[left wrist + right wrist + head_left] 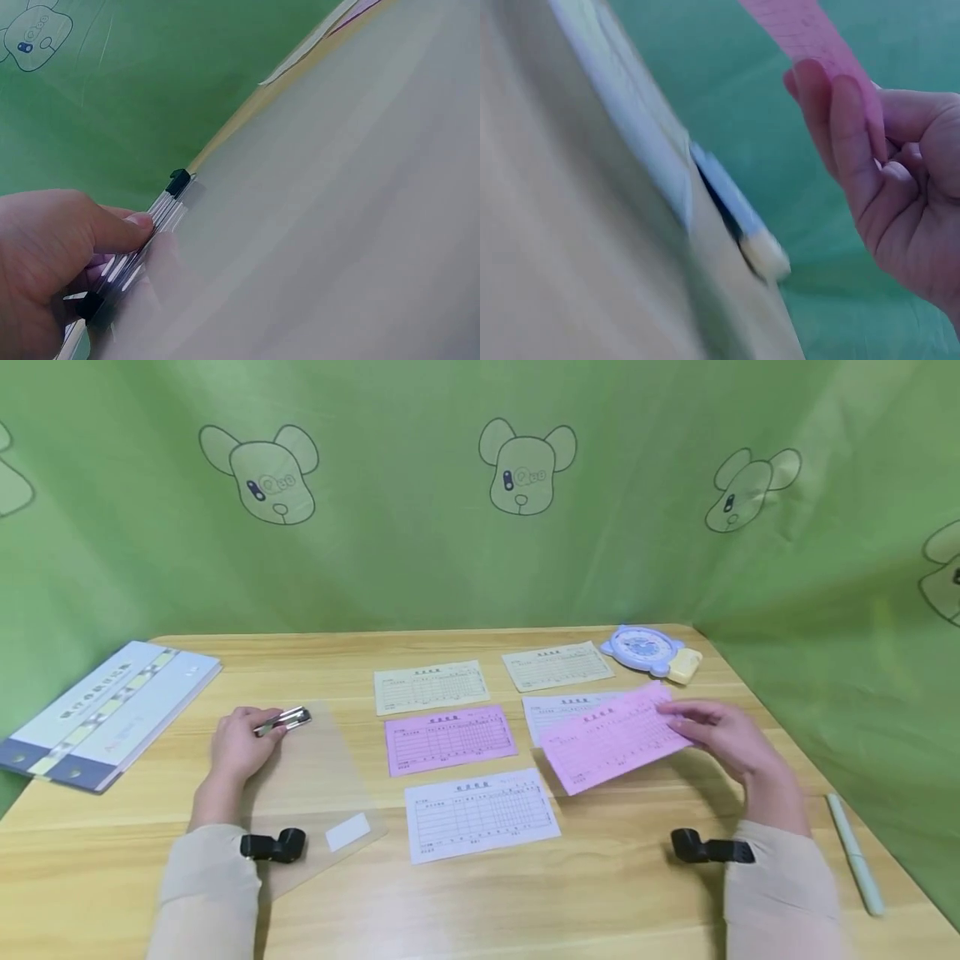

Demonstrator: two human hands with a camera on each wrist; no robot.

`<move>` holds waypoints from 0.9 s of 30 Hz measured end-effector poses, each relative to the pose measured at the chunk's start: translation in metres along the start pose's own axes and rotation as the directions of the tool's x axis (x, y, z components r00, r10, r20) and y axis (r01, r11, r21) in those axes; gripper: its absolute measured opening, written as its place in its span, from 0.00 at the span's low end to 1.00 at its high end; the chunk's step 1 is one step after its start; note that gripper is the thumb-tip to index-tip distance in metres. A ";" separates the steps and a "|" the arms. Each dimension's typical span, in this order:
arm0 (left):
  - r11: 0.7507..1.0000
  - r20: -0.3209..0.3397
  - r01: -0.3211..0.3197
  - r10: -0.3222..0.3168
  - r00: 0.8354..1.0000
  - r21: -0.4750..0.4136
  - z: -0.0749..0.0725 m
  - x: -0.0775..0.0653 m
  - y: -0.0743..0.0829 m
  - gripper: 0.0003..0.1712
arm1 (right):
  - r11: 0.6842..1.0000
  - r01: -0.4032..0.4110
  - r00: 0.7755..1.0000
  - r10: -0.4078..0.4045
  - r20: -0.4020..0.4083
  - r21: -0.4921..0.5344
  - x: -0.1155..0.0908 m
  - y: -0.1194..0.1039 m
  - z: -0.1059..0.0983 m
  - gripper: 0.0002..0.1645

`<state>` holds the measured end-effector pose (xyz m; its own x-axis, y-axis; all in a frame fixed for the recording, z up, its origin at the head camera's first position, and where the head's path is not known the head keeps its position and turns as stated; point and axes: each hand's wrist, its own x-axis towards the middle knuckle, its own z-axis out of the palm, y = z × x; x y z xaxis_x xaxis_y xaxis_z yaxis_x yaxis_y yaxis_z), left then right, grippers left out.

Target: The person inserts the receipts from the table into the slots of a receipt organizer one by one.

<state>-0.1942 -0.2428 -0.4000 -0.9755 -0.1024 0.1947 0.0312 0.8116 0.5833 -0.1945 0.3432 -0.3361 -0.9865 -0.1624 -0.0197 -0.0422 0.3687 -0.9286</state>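
Observation:
My left hand [242,745] grips the metal clip [291,718] at the top of a clear plastic folder [311,785] that lies on the table. In the left wrist view the thumb presses on the clip's shiny bar [135,259], between its black ends. With thumb and fingers, my right hand [731,739] pinches the right edge of a pink form slip [607,739]. That slip is raised and tilted, partly covering a pale blue-white slip [542,714] beneath it. Its pinched end [874,124] shows between thumb and fingers in the right wrist view.
Other slips lie mid-table: two cream ones [431,687] at the back, a pink one [450,742], and a white one [482,816] in front. A blue-white binder [112,710] sits left. At the back right is a blue toy clock [643,647]; a pale green pen [855,856] lies right.

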 end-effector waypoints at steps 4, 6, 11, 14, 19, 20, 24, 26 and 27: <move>1.000 -0.001 0.016 -0.016 1.000 -0.001 -0.001 -0.001 0.002 0.19 | 0.976 0.049 0.998 -0.057 0.031 0.211 0.020 -0.018 0.026 0.13; 1.000 -0.004 0.026 -0.026 1.000 -0.006 -0.001 -0.001 0.003 0.19 | 0.968 0.054 0.996 -0.069 0.051 0.245 0.028 -0.026 0.042 0.14; 0.999 -0.006 0.046 -0.046 0.999 -0.017 0.000 -0.001 0.004 0.19 | 0.975 0.062 0.986 -0.093 0.141 0.211 0.048 -0.048 0.083 0.19; 0.999 -0.007 0.047 -0.048 0.999 -0.016 -0.001 -0.001 0.004 0.19 | 0.975 0.073 0.970 -0.119 0.212 0.211 0.060 -0.059 0.109 0.23; 0.999 0.001 0.049 -0.049 0.999 -0.008 -0.003 -0.002 0.005 0.19 | 0.965 0.057 0.939 -0.139 0.313 0.257 0.076 -0.069 0.153 0.27; 0.999 0.003 0.051 -0.051 0.999 -0.008 -0.003 -0.003 0.005 0.20 | 0.963 0.047 0.935 -0.136 0.328 0.266 0.078 -0.070 0.162 0.27; 0.998 0.003 0.054 -0.054 0.999 -0.011 -0.002 -0.003 0.005 0.20 | 0.953 -0.022 0.928 -0.093 0.361 0.301 0.087 -0.071 0.196 0.28; 0.998 0.002 0.055 -0.055 0.998 -0.010 -0.002 -0.002 0.004 0.20 | 0.953 -0.047 0.926 -0.071 0.370 0.301 0.091 -0.070 0.212 0.28; 0.998 0.001 0.055 -0.055 0.998 -0.007 -0.002 -0.002 0.004 0.20 | 0.952 -0.059 0.926 -0.060 0.373 0.301 0.092 -0.069 0.219 0.28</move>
<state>-0.1915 -0.2401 -0.3969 -0.9760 -0.1460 0.1615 -0.0208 0.8010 0.5984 -0.2480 0.1021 -0.3549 -0.8520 -0.5138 -0.1004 0.0660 0.0849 -0.9942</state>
